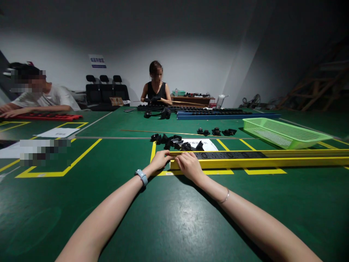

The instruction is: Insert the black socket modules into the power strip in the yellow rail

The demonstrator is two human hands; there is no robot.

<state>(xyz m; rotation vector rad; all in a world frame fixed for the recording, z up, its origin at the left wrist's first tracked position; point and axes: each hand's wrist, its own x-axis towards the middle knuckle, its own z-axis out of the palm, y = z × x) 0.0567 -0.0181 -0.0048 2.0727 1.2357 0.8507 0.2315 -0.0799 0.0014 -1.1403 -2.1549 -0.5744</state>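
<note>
Hands at the near end of a long yellow rail [253, 162] that lies across the green table [163, 225], running from just ahead of me out toward three o'clock. My left hand [160, 160] rests at the rail's left end, fingers curled loosely against it; my right hand [189, 165] lies over the rail just beside it, fingers bent down on the top edge. Neither looks clenched; both seem to be steadying the rail, though I cannot tell how firmly. Inside the rail sits a row of black socket modules [229, 155], seated flush. A pile of loose black modules [177, 142] waits at twelve o'clock, just beyond my hands, partly on a white sheet [209, 145]. A green basket [283, 133] stands at two o'clock. I judge the step in hand as seating modules at this end; the next move would call for freeing one hand to reach the pile while the other keeps the rail from sliding. A person sits far across at twelve o'clock, another at ten.
</note>
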